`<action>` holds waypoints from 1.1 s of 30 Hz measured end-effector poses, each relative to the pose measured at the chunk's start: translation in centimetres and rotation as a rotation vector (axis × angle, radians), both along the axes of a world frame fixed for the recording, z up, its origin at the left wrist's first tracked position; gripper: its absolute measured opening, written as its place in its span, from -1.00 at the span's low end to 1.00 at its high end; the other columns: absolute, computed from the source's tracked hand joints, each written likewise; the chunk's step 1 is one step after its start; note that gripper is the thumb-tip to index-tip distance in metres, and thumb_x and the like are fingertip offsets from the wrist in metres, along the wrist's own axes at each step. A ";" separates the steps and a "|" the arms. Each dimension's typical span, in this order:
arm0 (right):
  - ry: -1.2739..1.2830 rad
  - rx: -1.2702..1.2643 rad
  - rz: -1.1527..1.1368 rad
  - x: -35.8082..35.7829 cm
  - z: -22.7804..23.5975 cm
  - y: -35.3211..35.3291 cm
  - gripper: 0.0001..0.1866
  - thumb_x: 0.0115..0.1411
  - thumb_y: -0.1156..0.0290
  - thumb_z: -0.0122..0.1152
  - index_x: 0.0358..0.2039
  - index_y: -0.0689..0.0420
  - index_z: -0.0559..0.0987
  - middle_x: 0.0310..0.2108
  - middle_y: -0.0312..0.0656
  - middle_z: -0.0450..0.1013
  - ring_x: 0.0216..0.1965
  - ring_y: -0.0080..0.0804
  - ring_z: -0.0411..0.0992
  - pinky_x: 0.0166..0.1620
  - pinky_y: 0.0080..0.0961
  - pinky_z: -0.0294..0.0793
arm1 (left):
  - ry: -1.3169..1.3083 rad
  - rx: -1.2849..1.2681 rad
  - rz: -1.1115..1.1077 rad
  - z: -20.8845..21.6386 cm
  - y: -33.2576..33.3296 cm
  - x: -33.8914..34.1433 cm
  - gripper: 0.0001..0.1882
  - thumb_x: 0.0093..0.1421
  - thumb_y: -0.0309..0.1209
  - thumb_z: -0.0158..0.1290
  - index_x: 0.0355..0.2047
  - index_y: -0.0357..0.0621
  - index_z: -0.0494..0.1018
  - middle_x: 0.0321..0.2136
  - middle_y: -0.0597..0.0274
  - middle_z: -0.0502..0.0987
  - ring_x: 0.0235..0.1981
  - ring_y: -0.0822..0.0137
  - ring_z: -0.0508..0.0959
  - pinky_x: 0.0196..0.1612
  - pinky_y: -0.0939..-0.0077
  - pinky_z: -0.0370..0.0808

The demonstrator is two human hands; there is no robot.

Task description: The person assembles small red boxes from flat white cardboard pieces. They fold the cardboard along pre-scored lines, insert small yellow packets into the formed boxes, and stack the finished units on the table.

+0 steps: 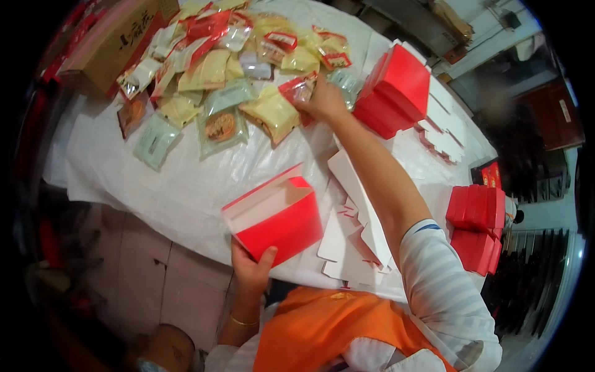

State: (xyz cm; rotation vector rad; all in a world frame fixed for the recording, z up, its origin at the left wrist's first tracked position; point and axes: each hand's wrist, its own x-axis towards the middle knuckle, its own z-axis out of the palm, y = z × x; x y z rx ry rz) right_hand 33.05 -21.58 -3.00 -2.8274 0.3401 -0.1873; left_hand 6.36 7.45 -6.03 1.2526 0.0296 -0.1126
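Note:
My left hand (251,266) grips a red cardboard box (280,224) from its near lower side, thumb on the front face. The box is tilted above the near table edge; its top gapes and the pale inside appears to hold nothing. My right arm stretches to the far pile of wrapped snacks. There my right hand (326,101) closes on a red and clear snack packet (297,90), its fingertips partly hidden. Beside that hand lie a yellow snack packet (271,115) and a pale green packet (344,85). A clear-fronted green packet (223,121) shows a round baked biscuit inside.
Flat white box blanks (353,242) lie under my right arm. Red boxes (396,90) stand stacked at the far right, beside more white blanks (443,124). Smaller red boxes (476,211) are piled rightward. A brown carton (118,46) sits far left on the white-covered table (142,192).

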 end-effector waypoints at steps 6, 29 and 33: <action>0.266 0.178 0.147 -0.4 1.7 -1.0 -0.26 -0.03 -0.10 0.43 -0.01 0.23 0.54 -0.21 0.11 0.58 -0.16 -0.11 0.58 -0.07 -0.31 0.53 | 0.163 -0.013 -0.092 1.4 -0.6 0.4 -0.41 0.13 -0.62 0.19 0.15 -0.28 0.24 -0.01 0.12 0.48 0.00 0.38 0.50 0.08 0.44 0.47; -0.454 0.380 0.329 -36.9 13.5 0.4 -0.66 -0.09 0.47 0.48 -0.27 0.08 0.55 -0.25 -0.27 0.55 -0.12 -0.23 0.47 0.04 -0.25 0.37 | 0.004 -0.111 -0.606 5.6 -7.3 -7.0 -0.50 0.15 -0.64 0.15 0.09 -0.24 0.28 -0.07 0.16 0.50 -0.07 0.42 0.53 0.00 0.49 0.51; -0.584 0.240 0.215 -40.8 13.6 -0.5 -0.73 0.04 0.45 0.31 -0.21 0.14 0.54 -0.11 -0.12 0.48 -0.04 -0.17 0.41 0.08 -0.25 0.33 | 0.039 -0.164 -0.571 5.7 -8.5 -9.4 -0.47 0.15 -0.67 0.12 0.12 -0.23 0.24 -0.06 0.16 0.48 -0.06 0.43 0.51 0.01 0.52 0.49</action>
